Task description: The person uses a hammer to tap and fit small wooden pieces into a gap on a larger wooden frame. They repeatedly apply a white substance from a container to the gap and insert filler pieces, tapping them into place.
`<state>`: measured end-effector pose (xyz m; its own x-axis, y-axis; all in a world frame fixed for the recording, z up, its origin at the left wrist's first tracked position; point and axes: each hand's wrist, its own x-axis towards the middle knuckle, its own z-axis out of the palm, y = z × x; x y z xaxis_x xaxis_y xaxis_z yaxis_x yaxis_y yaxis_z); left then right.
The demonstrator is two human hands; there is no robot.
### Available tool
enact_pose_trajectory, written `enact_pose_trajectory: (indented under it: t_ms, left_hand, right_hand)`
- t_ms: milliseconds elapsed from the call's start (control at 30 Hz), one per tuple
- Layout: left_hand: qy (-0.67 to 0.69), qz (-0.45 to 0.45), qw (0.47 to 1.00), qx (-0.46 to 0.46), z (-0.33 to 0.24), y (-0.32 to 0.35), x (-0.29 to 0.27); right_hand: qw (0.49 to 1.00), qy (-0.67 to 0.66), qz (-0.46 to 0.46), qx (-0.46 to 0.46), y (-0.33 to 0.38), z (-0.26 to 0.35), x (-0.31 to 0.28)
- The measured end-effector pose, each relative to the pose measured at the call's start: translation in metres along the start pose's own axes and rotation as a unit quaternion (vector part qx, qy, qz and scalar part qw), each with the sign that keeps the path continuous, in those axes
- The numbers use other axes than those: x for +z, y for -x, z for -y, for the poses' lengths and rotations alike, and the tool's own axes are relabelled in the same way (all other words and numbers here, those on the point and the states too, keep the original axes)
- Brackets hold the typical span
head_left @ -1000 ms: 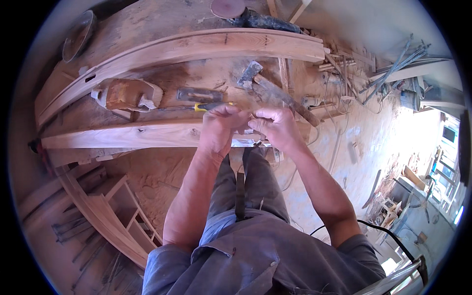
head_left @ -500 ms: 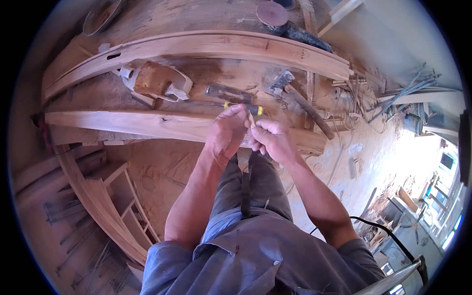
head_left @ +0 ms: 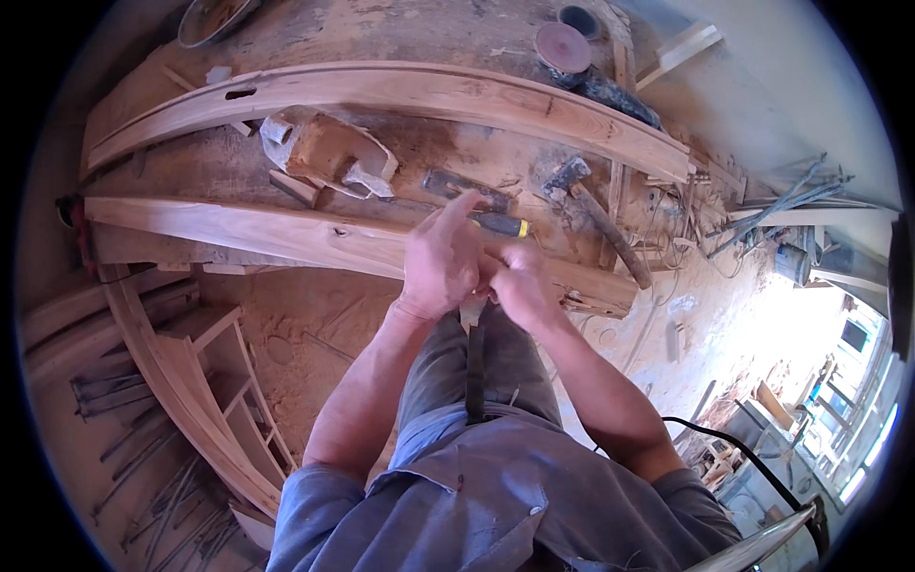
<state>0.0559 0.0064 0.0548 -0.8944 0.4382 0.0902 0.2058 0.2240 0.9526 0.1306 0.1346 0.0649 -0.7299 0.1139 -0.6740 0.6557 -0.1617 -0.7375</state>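
Observation:
My left hand (head_left: 443, 262) is closed, with its index finger pointing up and away from me. Pressed against it, my right hand (head_left: 526, 294) has its fingers curled in and is a little blurred. Whatever they pinch between them is hidden by the fingers. Both hands are above the near edge of a long planed wooden beam (head_left: 238, 229). Just beyond them lies a chisel with a black and yellow handle (head_left: 500, 224). Behind it is a dark flat tool (head_left: 462, 189), and to the right a hammer (head_left: 610, 234) with a wooden handle.
A curved wooden piece (head_left: 429, 93) with a slot runs across the back. Between it and the beam sits a worn, hollow container (head_left: 329, 153). An angle grinder with a round disc (head_left: 564, 48) lies at the far right. A wooden frame (head_left: 181, 391) stands at lower left.
My hands have drawn closer together, and the small pale piece seen between my fingertips is now hidden. My left index finger has stretched out. The view has shifted slightly.

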Motion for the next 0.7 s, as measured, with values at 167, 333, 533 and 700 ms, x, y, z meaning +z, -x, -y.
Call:
enact_pose_trajectory:
  t_ms: [167, 333, 533, 700]
  left_hand:
    - [0.393, -0.051, 0.815, -0.423, -0.003, -0.01, -0.006]
    - [0.538, -0.084, 0.767, -0.339, -0.009, -0.003, -0.022]
    - [0.267, -0.1, 0.921, -0.264, 0.004, -0.008, -0.034]
    - [0.161, -0.007, 0.931, -0.327, 0.024, 0.015, -0.016]
  right_hand:
    - [0.845, 0.377, -0.144, -0.351, -0.014, -0.005, 0.006]
    - [0.818, 0.466, -0.175, -0.286, -0.037, -0.005, -0.009]
    - [0.908, 0.318, -0.185, -0.202, -0.033, -0.004, -0.005]
    - [0.872, 0.361, -0.144, -0.296, -0.034, -0.004, 0.029]
